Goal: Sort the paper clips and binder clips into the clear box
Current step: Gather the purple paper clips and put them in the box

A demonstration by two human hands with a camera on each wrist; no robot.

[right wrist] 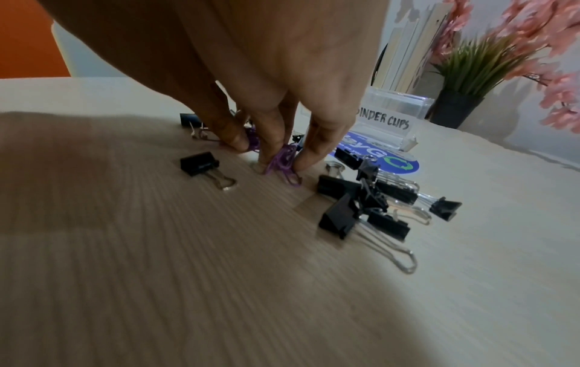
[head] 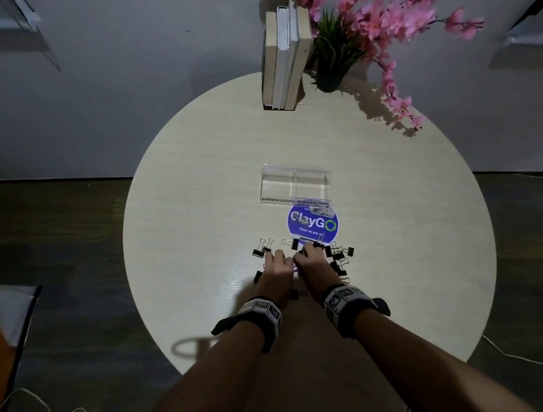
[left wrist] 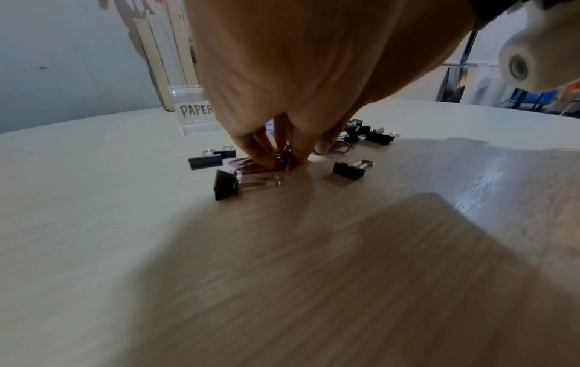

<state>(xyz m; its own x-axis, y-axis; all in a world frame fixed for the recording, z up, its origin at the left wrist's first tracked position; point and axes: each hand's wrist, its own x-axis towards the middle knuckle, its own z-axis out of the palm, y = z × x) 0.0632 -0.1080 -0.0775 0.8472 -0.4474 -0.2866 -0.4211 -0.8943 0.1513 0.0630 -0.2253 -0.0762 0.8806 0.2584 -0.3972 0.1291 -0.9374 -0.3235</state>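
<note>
**Both hands down on the purple paper clips**

The clear box (head: 295,183) sits at the centre of the head view, its long axis running left to right. Its front carries handwritten labels: "PAPER CLIPS" on the left compartment, "BINDER CLIPS" on the right. Just below it lies a blue round sticker (head: 312,226) reading "ClayGO" and "Clean as you go".

The surface is a round pale wood-grain table (head: 195,215) against a grey wall; upright books (head: 283,55) and a pink flowering plant (head: 376,19) stand at its far edge in the upper frame.

The left hand (head: 273,271) and right hand (head: 312,261) meet below the sticker. Each pinches purple paper clips (right wrist: 282,161) with fingertips pressed to the table. Black binder clips (right wrist: 361,201) lie scattered around both hands, handles pointing various ways.
</note>
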